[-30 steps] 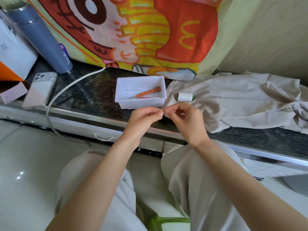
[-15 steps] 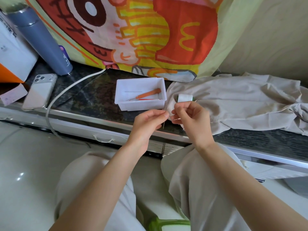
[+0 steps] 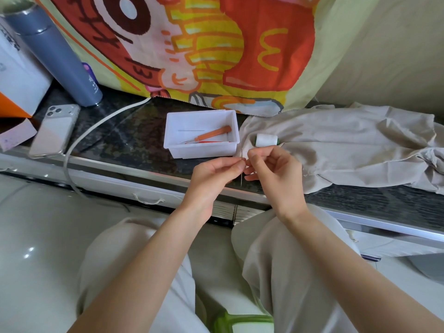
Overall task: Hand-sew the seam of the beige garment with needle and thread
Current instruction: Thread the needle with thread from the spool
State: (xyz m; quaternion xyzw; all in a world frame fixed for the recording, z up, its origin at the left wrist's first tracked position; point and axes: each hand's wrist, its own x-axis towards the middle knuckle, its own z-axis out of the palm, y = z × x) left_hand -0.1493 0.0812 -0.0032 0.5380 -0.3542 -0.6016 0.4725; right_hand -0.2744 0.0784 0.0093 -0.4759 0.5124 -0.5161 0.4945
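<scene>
The thread itself is too fine for me to make out anywhere between the hands. The right hand [image 3: 274, 169] has its thumb and forefinger pressed together just beside the upper part of the needle [image 3: 241, 179], the other fingers loosely curled. I cannot tell whether anything is caught in that pinch. The middle of the needle is hidden behind the fingertips of the left hand [image 3: 216, 175], which pinches it between thumb and forefinger. I see only a thin sliver above the fingers and a longer length below. The eye and the point are too small to tell apart.

The needle stands nearly upright, its long axis running top to bottom in my view, held above the front edge of the dark counter [image 3: 134, 131]. The beige garment [image 3: 348, 145] lies crumpled on the counter to the right of the hands, stretched left to right, with its far end cut off by the frame edge. A white spool [image 3: 265, 140] rests on its side on the garment's near corner, its axis left to right, with a green end facing right.

Left of the spool sits a white tray [image 3: 173, 140] holding an orange-handled tool [image 3: 211, 134], laid slantwise.
</scene>
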